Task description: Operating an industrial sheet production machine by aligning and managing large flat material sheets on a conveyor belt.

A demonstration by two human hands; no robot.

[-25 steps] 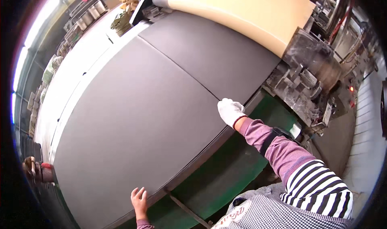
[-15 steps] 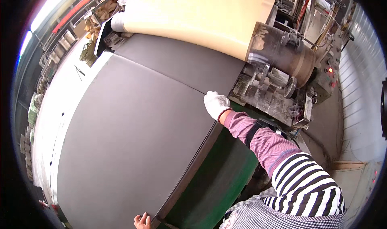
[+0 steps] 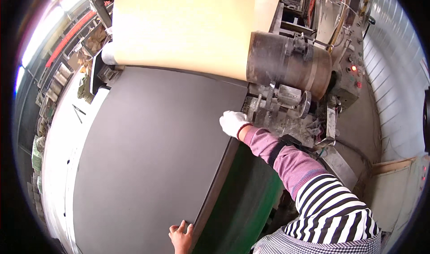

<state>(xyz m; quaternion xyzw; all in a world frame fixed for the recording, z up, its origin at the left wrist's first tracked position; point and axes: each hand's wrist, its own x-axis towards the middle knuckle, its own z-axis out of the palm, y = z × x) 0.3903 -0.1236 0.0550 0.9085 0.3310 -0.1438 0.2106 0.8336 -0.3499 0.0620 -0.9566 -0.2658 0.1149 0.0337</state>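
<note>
A wide, dark grey sheet (image 3: pixel 148 160) lies flat before me, its far end close to the roller. My right hand (image 3: pixel 233 123), in a white glove, is at the sheet's right edge near the far end. Its fingers are closed at that edge; the glove hides the fingertips. My left hand (image 3: pixel 180 240), bare, rests near the sheet's right edge at the bottom of the view. Its fingers are apart, with the tips on the surface. Beyond the sheet, a tan covering (image 3: pixel 183 30) wraps over a roller, with a brown metal drum end (image 3: pixel 289 66) on the right.
Gears and a toothed wheel (image 3: pixel 305 104) sit beyond my right hand. Farther right stands a control panel (image 3: pixel 347 81) with a lit red lamp. A green belt surface (image 3: pixel 242 196) runs below the sheet's right edge. Shelving with stacked materials (image 3: pixel 58 81) lines the left.
The seam across the grey surface has shifted away toward the roller and no longer shows in the middle. My right hand stays at the right edge. The view has shifted.
</note>
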